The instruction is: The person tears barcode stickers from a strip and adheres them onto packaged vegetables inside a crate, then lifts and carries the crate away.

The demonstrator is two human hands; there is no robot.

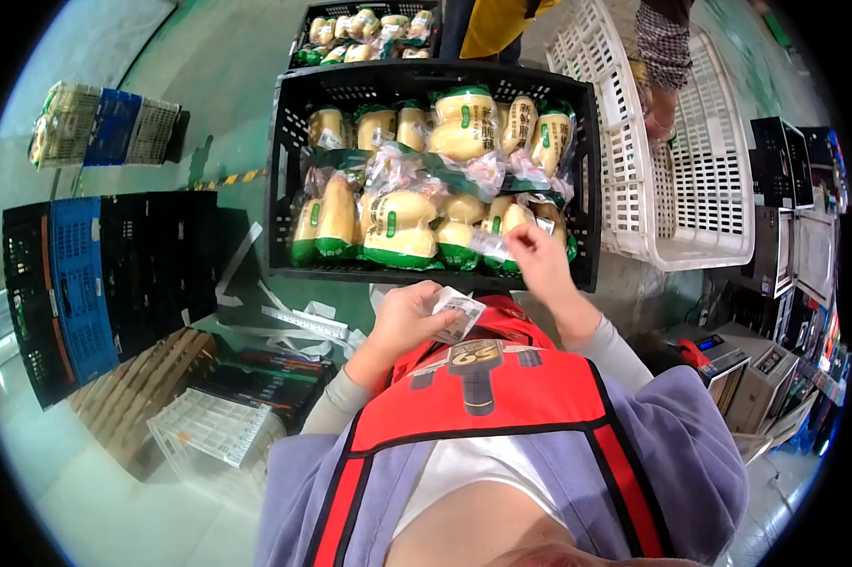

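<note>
In front of me stands a black plastic crate (282, 180) with two rows of bagged lotus roots (400, 227), pale pieces in clear bags with green ends. My left hand (409, 321) is closed on several printed white labels (459, 317) below the crate's near edge. Over the near right part of the crate, my right hand (545, 265) has its fingers pinched at the end of a whitish label (489, 245). That label lies against a bag in the near row; whether it is stuck down I cannot tell.
Another crate of bagged lotus roots (362, 26) stands beyond. To the right, a co-worker's hand (660, 113) reaches into white baskets (676, 248). Stacked black and blue crates (76, 283), a wooden pallet (133, 397) and paper strips (303, 324) lie left; label printers (719, 364) stand right.
</note>
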